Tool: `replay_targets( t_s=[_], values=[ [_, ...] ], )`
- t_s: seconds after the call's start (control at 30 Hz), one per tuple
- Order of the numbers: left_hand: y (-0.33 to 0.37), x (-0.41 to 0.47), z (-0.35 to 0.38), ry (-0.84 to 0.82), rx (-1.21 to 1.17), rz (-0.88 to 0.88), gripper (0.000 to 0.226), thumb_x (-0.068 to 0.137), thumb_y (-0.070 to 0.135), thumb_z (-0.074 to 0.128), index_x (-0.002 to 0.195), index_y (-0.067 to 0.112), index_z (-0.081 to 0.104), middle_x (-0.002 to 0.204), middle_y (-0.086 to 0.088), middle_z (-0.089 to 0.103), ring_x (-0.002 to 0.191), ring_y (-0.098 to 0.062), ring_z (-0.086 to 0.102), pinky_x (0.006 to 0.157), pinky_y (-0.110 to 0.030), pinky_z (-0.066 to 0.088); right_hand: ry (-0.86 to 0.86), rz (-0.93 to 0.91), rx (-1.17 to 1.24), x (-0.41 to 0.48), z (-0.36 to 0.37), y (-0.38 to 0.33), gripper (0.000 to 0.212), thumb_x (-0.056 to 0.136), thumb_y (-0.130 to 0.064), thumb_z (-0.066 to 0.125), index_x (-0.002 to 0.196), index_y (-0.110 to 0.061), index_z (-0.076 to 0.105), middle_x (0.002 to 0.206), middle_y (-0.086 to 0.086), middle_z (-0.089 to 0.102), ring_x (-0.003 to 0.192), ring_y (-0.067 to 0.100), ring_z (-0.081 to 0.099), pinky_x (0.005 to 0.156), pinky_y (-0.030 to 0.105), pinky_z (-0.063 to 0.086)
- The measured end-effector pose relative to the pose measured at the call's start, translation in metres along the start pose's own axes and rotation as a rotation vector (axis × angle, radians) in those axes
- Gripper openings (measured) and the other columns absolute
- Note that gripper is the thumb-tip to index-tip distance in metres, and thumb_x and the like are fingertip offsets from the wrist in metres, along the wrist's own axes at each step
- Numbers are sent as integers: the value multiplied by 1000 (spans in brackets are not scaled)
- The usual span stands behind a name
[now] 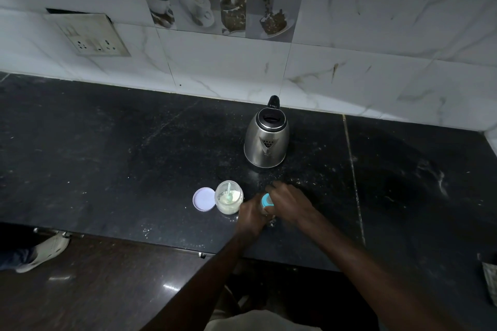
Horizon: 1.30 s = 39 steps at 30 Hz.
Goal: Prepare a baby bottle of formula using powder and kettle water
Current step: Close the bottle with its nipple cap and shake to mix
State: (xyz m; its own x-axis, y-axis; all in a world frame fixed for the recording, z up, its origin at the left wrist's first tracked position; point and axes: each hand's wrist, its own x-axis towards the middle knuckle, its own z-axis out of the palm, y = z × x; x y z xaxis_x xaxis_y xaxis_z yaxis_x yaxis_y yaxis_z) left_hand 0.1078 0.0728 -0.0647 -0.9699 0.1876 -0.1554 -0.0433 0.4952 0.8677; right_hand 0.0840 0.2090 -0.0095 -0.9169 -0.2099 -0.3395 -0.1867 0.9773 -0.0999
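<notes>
Just in front of the kettle (pixel 266 140), the left hand (pixel 251 216) clasps the baby bottle (pixel 265 210) upright while the right hand (pixel 291 200) grips its blue cap (pixel 267 201); best to steady the body and turn squarely.

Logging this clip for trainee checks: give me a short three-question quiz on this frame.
1. True or false: the jar has its lid on.
2. What lies in the jar? A) scoop B) fork C) nothing
3. Fill in: the left hand and right hand both hold the ____.
Key: 1 false, the lid lies on the counter beside the jar; 2 A, scoop; 3 bottle.
</notes>
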Motion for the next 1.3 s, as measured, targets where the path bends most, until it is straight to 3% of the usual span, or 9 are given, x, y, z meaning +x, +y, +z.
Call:
replay_targets(
  t_s=[0.27, 0.37, 0.47, 0.67, 0.77, 0.87, 1.0, 1.17, 1.3],
  values=[
    [-2, 0, 0, 13, -16, 2, 36, 78, 9, 88, 109, 3, 72, 101, -10, 78, 90, -12, 68, 75, -21, 47, -30, -252, 150, -1, -9, 19, 52, 86, -12, 77, 137, -14, 68, 136, 6, 61, 123, 24, 61, 102, 36, 48],
    [-1, 0, 1, 10, -16, -9, 33, 77, 6, 87, 106, 1, 71, 99, -12, 78, 90, -18, 71, 77, -30, 54, -10, -319, 173, -1, -8, 23, 50, 81, -1, 77, 130, -9, 73, 131, 10, 64, 122, 27, 61, 104, 34, 46],
    [0, 0, 0, 2, -25, -20, 36, 76, 5, 88, 107, 1, 71, 100, -12, 78, 90, -17, 70, 76, -23, 52, 19, -349, 195, -1, -8, 25, 49, 80, 3, 77, 128, -9, 75, 131, 10, 65, 121, 28, 60, 104, 33, 44],
    [-1, -1, -1, 7, -23, 9, 38, 77, 6, 87, 111, 3, 71, 97, 2, 73, 87, -10, 67, 71, -3, 43, 66, -305, 291, -5, -9, 27, 52, 82, -8, 79, 133, -8, 72, 133, 10, 64, 121, 25, 61, 104, 33, 47],
    [0, 0, 0, -10, -37, 0, 37, 82, 11, 85, 116, 5, 71, 103, -5, 78, 94, -15, 72, 80, -22, 55, 107, -248, 335, -6, -16, 33, 53, 84, -23, 84, 134, -9, 72, 127, 6, 66, 114, 22, 65, 99, 35, 51],
    [-1, 1, 0, -8, -48, 21, 38, 82, 12, 86, 116, 5, 71, 104, -6, 78, 95, -14, 71, 79, -16, 53, 59, -267, 256, -6, -15, 32, 54, 86, -23, 82, 137, -10, 70, 131, 7, 65, 117, 21, 64, 99, 32, 50],
    [-3, 0, -1, 4, -28, 18, 40, 82, 16, 86, 117, 4, 71, 106, -10, 78, 97, -19, 73, 85, -34, 57, 13, -251, 168, -5, -6, 25, 56, 90, -25, 78, 144, -13, 64, 140, 7, 59, 123, 23, 61, 102, 30, 47],
    [-3, -1, 1, 1, -38, 7, 37, 82, 14, 85, 115, 5, 71, 105, -8, 78, 96, -17, 73, 82, -27, 54, -32, -171, 84, -3, -5, 19, 57, 94, -31, 73, 147, -16, 61, 141, 6, 56, 121, 26, 63, 101, 36, 51],
    [-2, 0, 1, -3, -21, -6, 30, 84, 14, 82, 111, 6, 71, 102, -8, 78, 93, -20, 72, 79, -29, 53, -42, -89, -28, 2, -7, 8, 50, 95, -46, 70, 129, -9, 67, 129, 10, 62, 112, 30, 67, 93, 40, 55]
  ],
)
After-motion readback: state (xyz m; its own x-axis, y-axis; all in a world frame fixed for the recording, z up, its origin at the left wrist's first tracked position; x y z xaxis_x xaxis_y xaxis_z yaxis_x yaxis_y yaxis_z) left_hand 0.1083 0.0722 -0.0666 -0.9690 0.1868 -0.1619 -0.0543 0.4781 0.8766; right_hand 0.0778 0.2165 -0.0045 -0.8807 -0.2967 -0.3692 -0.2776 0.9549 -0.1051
